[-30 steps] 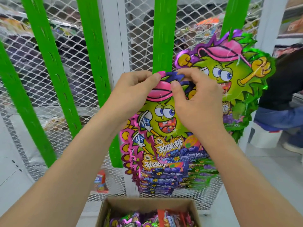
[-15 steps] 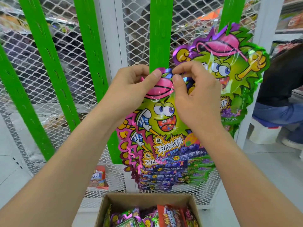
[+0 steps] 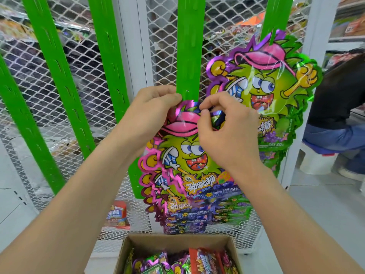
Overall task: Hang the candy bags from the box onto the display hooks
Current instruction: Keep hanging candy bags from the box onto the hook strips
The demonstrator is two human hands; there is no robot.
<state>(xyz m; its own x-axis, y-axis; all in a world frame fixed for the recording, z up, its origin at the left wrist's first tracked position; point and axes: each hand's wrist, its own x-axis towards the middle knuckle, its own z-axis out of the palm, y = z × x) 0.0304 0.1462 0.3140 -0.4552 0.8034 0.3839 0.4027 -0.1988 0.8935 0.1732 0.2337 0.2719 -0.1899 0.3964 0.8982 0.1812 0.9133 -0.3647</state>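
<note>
Pinching the top edge of a candy bag (image 3: 189,155), both hands were raised in front of the rack in the head view. The left hand (image 3: 156,113) gripped the bag's upper left corner beside the printed pink cap, fingers curled behind the foil and thumb in front. The right hand (image 3: 227,133) held the upper middle between thumb and bent forefinger, its other fingers loosely curled. The bag's top sat right at the lower visible end of the middle green display strip (image 3: 190,46), touching it or just in front of it; whether its hole was on a hook could not be told, since the fingers covered that spot. Below this bag a fanned stack of hung bags (image 3: 197,214) of the same kind ran down the strip, each overlapping the next. To the right, another bag (image 3: 272,86) hung from a second green strip (image 3: 276,18), with more behind it. Further green strips (image 3: 59,76) leaned across the white mesh panel (image 3: 167,36) on the left. At the bottom edge of the view stood an open cardboard box (image 3: 177,242), directly beneath the hands, with loose candy bags (image 3: 158,264) lying inside it. Behind the mesh, low down, a red packet (image 3: 118,214) lay on the floor. At the far right a person in a dark top (image 3: 335,95) sat on a white stool (image 3: 316,163).
</note>
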